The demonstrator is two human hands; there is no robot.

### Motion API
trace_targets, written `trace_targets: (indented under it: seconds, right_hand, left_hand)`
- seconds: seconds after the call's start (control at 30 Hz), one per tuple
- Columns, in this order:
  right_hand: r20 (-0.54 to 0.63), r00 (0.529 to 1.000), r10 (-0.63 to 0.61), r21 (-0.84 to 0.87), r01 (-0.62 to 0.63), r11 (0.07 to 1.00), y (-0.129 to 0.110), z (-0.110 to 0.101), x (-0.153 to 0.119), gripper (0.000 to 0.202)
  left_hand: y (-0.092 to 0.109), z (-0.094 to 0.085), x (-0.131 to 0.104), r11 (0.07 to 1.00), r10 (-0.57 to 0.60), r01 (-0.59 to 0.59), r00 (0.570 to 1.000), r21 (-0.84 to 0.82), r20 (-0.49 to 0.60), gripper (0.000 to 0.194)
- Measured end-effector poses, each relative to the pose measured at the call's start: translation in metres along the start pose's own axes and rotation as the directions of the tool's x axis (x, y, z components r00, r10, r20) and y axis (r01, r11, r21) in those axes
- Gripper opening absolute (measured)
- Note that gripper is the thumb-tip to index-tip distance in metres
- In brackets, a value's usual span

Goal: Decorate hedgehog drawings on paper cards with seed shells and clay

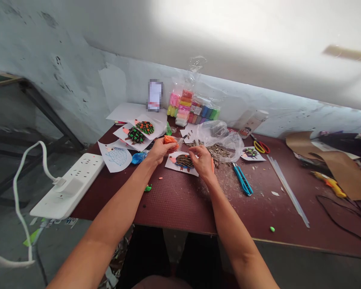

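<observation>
My left hand (160, 151) is closed on an orange clay packet (171, 141) in clear plastic, held just above the table. Below and between my hands lies a white card (183, 169) bearing a hedgehog (185, 161) with a pink face and dark seed spines. My right hand (201, 160) is over the card's right edge, its fingers pinched together; anything between the fingertips is too small to make out. Something orange shows beside the right palm. Sunflower seeds (219, 152) spill from a clear plastic bag (221, 134) beyond my right hand.
Hedgehog cards (116, 158) and blue clay (138, 157) lie left, near a white power strip (75, 184). Coloured clay packs (195, 110) and a phone (155, 95) stand behind. Rightward are a teal cutter (242, 179), scissors (261, 147), glue sticks (289, 190) and a yellow glue gun (332, 184).
</observation>
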State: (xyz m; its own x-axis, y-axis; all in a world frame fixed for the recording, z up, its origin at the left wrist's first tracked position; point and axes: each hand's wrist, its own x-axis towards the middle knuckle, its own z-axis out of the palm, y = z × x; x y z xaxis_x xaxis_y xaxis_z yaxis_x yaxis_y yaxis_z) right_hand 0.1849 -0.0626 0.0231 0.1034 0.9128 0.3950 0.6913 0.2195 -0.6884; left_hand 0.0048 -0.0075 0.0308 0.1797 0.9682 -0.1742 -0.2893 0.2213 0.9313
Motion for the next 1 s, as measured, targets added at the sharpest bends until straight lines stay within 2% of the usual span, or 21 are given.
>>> trace_targets:
  seconds: [0.13,0.27,0.5,0.77,0.93,1.0]
  right_hand:
    - [-0.007,0.999,-0.054,0.135,0.054,0.989,-0.015,-0.004,-0.001,0.019]
    - [0.014,0.998,-0.059,0.168,0.055,0.984,-0.022,-0.002,-0.002,0.017]
    - [0.007,0.998,0.056,0.313,-0.055,0.948,-0.019,0.004,-0.002,0.021]
    - [0.081,0.988,0.131,0.468,-0.154,0.870,-0.016,0.007,-0.002,0.025]
    - [0.144,0.973,0.181,0.487,-0.229,0.843,-0.010,0.006,0.003,0.026]
    - [0.114,0.978,0.178,0.455,-0.210,0.865,-0.011,0.006,0.001,0.024]
  left_hand:
    - [0.002,0.002,-0.003,0.999,0.020,-0.019,0.999,-0.031,0.031,0.028]
    - [0.002,0.003,-0.005,1.000,0.018,-0.017,0.995,-0.002,0.096,0.036]
    - [-0.001,0.005,-0.005,0.999,0.016,-0.009,0.989,-0.049,0.146,0.045]
    - [-0.002,0.006,-0.009,0.999,0.049,-0.051,0.979,0.003,0.197,0.047]
    - [-0.004,0.007,-0.008,0.997,0.071,-0.060,0.970,-0.056,0.233,0.043]
    - [-0.005,0.008,-0.008,0.995,0.078,-0.060,0.970,-0.083,0.232,0.042]
